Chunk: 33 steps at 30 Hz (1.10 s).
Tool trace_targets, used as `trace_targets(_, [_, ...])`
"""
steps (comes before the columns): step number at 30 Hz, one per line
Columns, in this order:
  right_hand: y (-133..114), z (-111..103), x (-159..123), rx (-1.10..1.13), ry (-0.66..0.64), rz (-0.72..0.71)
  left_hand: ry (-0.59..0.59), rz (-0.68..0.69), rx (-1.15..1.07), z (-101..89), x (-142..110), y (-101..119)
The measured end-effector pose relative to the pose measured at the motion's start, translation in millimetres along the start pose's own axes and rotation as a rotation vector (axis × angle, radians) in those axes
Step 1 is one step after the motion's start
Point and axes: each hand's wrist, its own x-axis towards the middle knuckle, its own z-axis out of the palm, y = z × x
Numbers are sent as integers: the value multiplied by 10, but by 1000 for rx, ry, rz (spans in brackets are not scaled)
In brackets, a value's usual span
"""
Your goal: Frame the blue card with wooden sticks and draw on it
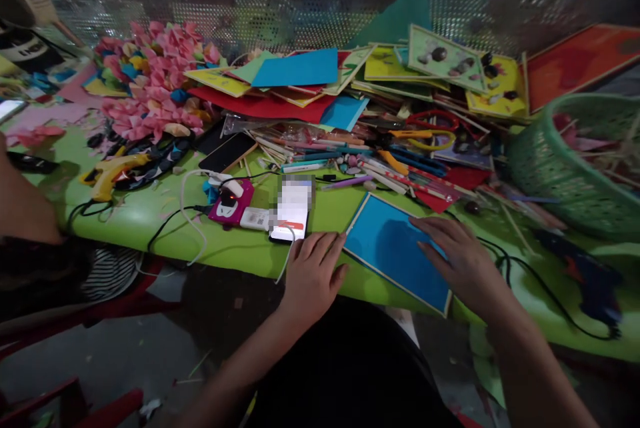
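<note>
A blue rectangular card [395, 251] with pale stick strips along its edges lies flat on the green-covered table, near the front edge. My right hand [457, 258] rests over the card's right side, fingers stretched out and apart. At the card's left corner is my left hand [317, 268], its fingers extended, the tips close to the strip. Just beyond that hand lies a lit phone [293, 211] with a white cable running by it. Neither hand grips anything that I can see.
A magenta power strip [231, 205] and a yellow glue gun [113, 175] lie left; a dark blue glue gun [583, 275] lies right. Behind are sticks, pens, scissors [425, 138], coloured cards and pink paper flowers [160, 81]. A green basket [575, 155] stands right. Another person's arm [25, 195] shows left.
</note>
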Motion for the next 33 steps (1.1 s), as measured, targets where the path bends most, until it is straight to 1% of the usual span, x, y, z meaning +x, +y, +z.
trace_targets(4, [244,-17,-293,-122,22,88,-31,48,-20,-51,87,41])
trace_targets(6, [302,0,-373,-173,19,129,-38,63,-23,-52,132,65])
trace_targets(8, [305,17,-395,-202,10,150,-45,62,-19,-43,159,87])
trace_targets(11, [246,31,-347,-220,10,151,-42,39,-8,-49,145,116])
trace_targets(15, [185,60,-206,-211,25,118,2,42,-16,-116,63,148])
trace_targets(17, [187,86,-129,-194,7,95,19,49,-22,-149,51,158])
trace_targets(19, [196,109,-68,-178,-25,79,4,51,-10,-164,89,161])
trace_targets(21, [194,116,-44,-162,-49,73,-55,51,26,-159,177,153])
trace_targets(23, [169,104,-68,-150,-51,68,-143,57,69,-147,296,128])
trace_targets(28, [95,36,-280,-126,-22,15,-399,131,58,-195,616,-50])
trace_targets(33, [158,52,-464,-133,-47,-27,-583,210,50,-283,853,-237])
